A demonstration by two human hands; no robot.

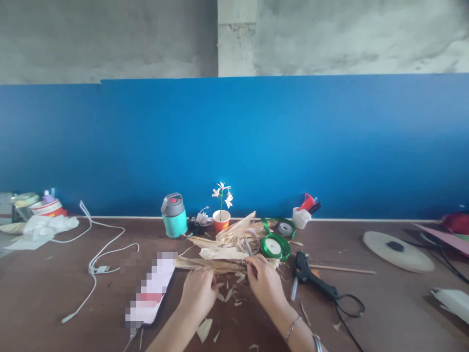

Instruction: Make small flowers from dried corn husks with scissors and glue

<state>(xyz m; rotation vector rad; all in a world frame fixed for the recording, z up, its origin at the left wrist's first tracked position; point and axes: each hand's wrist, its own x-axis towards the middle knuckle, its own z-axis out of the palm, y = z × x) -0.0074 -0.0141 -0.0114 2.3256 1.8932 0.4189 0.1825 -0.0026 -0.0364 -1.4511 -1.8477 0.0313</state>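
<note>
Dried corn husks (223,252) lie in a loose pile in front of me, pale and straw-coloured. My left hand (201,288) is closed, its fingers curled at the near edge of the pile; whatever they hold is hidden. My right hand (264,277) is bent at the pile's right end with its fingertips pressed together, and what is between them is too small to make out. Just beyond those fingertips, a pale ring-shaped thing with a grey part (249,242) rests on the husks. Small husk scraps (229,295) are scattered between my hands.
Green ribbon spools (274,247) sit right of the husks. A black glue gun (311,278) and a wooden stick (344,269) lie farther right. Behind stand a paper cup with white flowers (222,226) and a teal flask (175,222). A phone (154,288) and white cables (95,254) lie left.
</note>
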